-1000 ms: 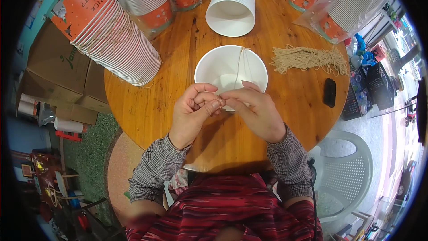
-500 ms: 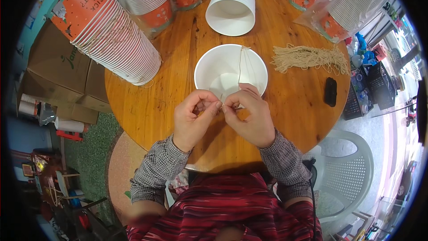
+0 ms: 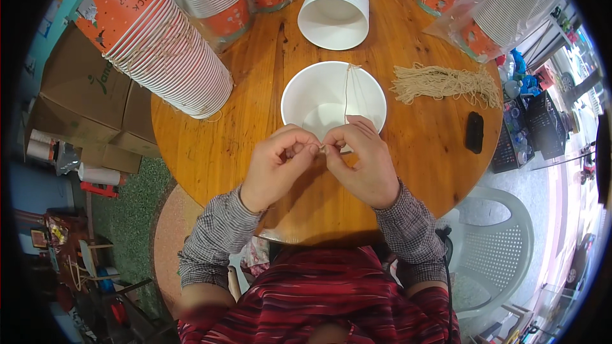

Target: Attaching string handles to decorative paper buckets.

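Just in front of me a white paper bucket point(image 3: 299, 95) stands on the round wooden table, its mouth facing up. A thin beige twine point(image 3: 346, 92) is attached at its far right rim and runs down across the opening toward my hands. Over the near rim, my left hand point(image 3: 277, 164) and my right hand point(image 3: 362, 164) meet fingertip to fingertip. Both pinch the end of the twine between thumb and forefinger; whether a knot is there is too small to tell. The right hand's other fingers hide part of the rim.
A bundle of cut twine point(image 3: 443, 84) and a small black object point(image 3: 473, 132) lie at the right. Nested buckets point(image 3: 335, 16) lie on their side behind. A tall leaning bucket stack point(image 3: 172, 57) fills the left; bagged stacks point(image 3: 510, 9) stand far right. A plastic chair point(image 3: 497, 236) is at lower right.
My fingertips have drawn closer together on the twine, and the left wrist has shifted slightly left and nearer to me. The whole view has moved a little; the bucket appears to stay in place.
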Tool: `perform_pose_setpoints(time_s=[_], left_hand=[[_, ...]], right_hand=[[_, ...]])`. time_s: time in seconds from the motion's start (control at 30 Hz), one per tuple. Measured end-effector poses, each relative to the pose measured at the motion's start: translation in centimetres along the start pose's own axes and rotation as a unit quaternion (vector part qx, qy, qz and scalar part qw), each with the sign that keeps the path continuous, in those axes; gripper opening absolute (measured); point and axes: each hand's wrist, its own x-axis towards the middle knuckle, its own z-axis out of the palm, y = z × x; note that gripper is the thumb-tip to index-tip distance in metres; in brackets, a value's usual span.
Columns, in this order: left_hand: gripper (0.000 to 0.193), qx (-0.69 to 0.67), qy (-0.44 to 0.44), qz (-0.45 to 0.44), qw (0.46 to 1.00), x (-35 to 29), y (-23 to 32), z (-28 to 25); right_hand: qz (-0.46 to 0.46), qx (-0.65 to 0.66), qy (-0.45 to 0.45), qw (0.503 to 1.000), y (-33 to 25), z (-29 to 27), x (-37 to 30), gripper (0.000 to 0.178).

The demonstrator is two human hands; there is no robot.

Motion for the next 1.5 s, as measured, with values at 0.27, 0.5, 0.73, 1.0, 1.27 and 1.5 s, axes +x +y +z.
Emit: perform_pose_setpoints(time_s=[0.27,0.5,0.73,1.0,1.27,1.5], left_hand=[[0.014,-0.393,-0.109,-0.323,0.854,0.7,0.9,-2.6],[0.017,-0.405,-0.053,-0.309,0.859,0.3,0.7,-1.4],[0.013,-0.329,-0.023,-0.268,0.905,-0.2,1.1,-0.8],[0.015,-0.016,-0.037,-0.074,0.996,-0.7,1.3,-1.2],[0.015,0.271,0.06,0.148,0.949,-0.9,1.1,-0.7],[0.017,0.287,0.011,0.137,0.948,-0.9,0.3,-1.4]], right_hand=[[-0.044,-0.044,0.007,0.998,-0.5,0.2,0.0,0.009],[-0.052,-0.044,0.024,0.997,0.2,0.5,-0.3,0.012],[-0.069,-0.052,0.021,0.996,0.2,0.3,-0.5,0.012],[0.017,0.013,-0.013,1.0,-0.1,0.0,-0.5,0.007],[0.022,-0.009,-0.011,1.0,-0.1,0.5,-0.4,0.005],[-0.015,-0.049,0.004,0.999,0.2,0.7,-0.4,0.005]])
